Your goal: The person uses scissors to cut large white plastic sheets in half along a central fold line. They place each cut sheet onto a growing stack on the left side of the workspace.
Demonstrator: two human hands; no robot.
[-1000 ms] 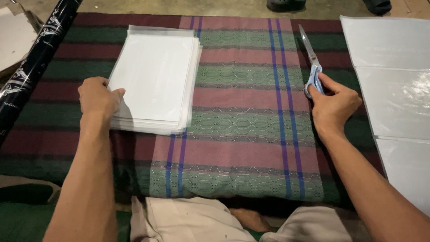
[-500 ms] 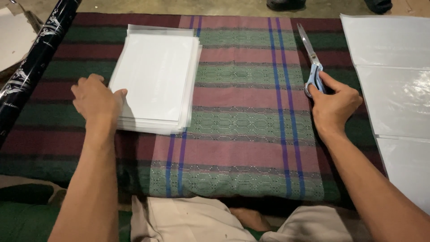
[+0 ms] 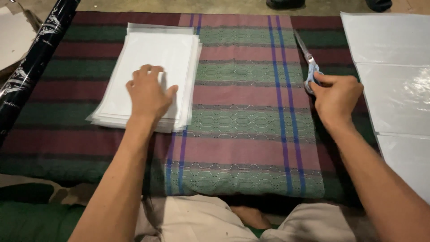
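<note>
A stack of white sheets in clear sleeves [image 3: 152,58] lies on a striped woven cloth [image 3: 242,121] of maroon, green and blue. My left hand [image 3: 149,94] rests flat on the stack's near part, fingers spread. At the right, my right hand [image 3: 336,96] is closed around the blue handles of a pair of scissors [image 3: 308,66]. Their blades lie on the cloth and point away from me.
Large clear plastic sheets [image 3: 394,67] cover the floor at the right. A black roll with white print [image 3: 31,67] lies along the cloth's left edge, and cardboard [image 3: 13,31] sits beyond it. My knees [image 3: 201,224] show at the bottom. Someone's dark shoes [image 3: 286,3] stand at the top.
My left hand has moved from the stack's left edge onto its top. My right hand stays on the scissors' handles.
</note>
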